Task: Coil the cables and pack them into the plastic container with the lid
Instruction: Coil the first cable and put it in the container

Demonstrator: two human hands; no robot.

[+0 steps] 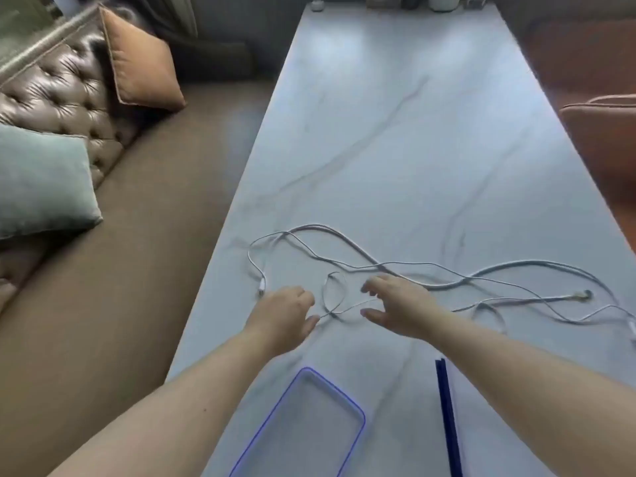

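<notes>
Several white cables [344, 236] lie loose and tangled across the near half of the marble table [378, 132]. A thin cable forms a small loop [327, 287] between my hands. My left hand [282, 315] is curled, its thumb and fingers pinched on this thin cable just left of the loop. My right hand [399, 304] hovers over the cable with fingers and thumb spread, holding nothing. A clear lid with a blue rim [361, 413] lies flat near the front edge. A dark blue edge [447, 425], perhaps of the container, shows beside my right forearm.
A brown tufted sofa [62, 91] with an orange cushion [141, 60] and a grey-green cushion [41, 180] runs along the table's left side. An orange-brown chair [602, 142] stands at the right. Small objects [444, 1] sit at the table's far end.
</notes>
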